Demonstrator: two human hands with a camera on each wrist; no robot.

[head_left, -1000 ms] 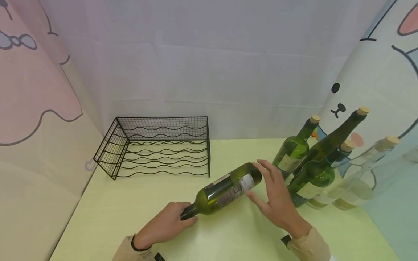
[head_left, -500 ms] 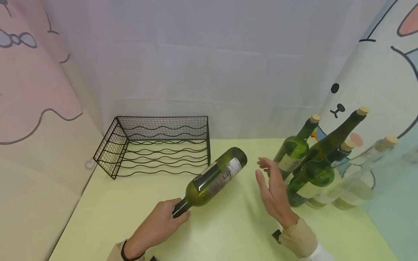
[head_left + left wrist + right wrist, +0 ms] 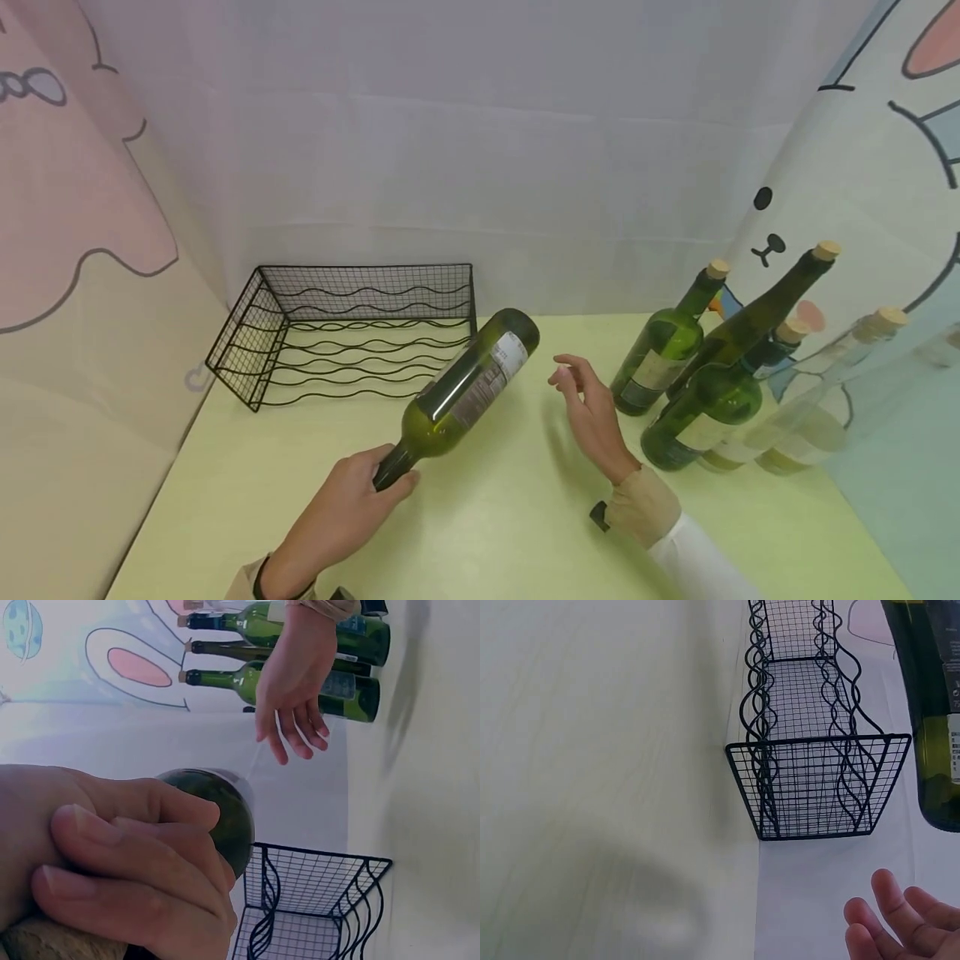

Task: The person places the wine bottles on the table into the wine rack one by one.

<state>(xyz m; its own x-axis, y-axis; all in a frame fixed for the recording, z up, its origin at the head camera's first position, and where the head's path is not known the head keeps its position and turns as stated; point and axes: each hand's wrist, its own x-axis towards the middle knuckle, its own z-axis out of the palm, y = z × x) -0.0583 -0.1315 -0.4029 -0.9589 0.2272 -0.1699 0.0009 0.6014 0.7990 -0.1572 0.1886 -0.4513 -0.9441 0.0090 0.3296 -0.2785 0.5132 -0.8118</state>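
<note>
Currently, on pale green table (image 3: 517,533), black wire rack (image 3: 367,292) set at back left; green bottle (image 3: 450,400) held aslant above table near rack's right end, base pointing away; neck gripped by left hand (image 3: 337,504); right hand (image 3: 594,417) held apart, forearm slanted inward, fingers loosely bent

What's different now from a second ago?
The green bottle, gripped by its neck in the left hand, has moved left, its base swinging away from the person toward the wire rack. The right hand, which was at the bottle's base, is now apart from it and has moved left too. The rack and standing corked bottles stay put.
</note>
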